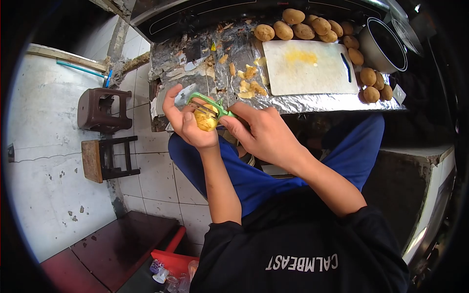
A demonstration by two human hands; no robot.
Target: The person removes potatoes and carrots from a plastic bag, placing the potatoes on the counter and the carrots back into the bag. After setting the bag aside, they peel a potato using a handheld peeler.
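Your left hand (188,124) is clamped on a partly peeled potato (205,121), fingers curled behind it and thumb pressed on its near face. It is held in the air over your lap, just in front of the near edge of the bench (312,102).

Your right hand (264,134) grips a green peeler (211,105) by its handle. The peeler's head lies across the top of the potato and touches it. The two hands are close together, nearly meeting at the potato.

The bench is covered in crumpled foil. A pale cutting board (308,66) lies flat on it, stained yellow near its far edge. A dark blue tool (346,66) rests along the board's right side; you cannot tell what kind.

Peelings (249,83) lie in a loose heap on the foil just left of the board.

Unpeeled potatoes (303,29) run along the far edge of the board and down its right side. A dark pot (386,46) stands at the far right, beside them.

On the floor to your left, a brown plastic stool (100,110) stands near a small wooden stool (105,158). Both are well apart from your hands.
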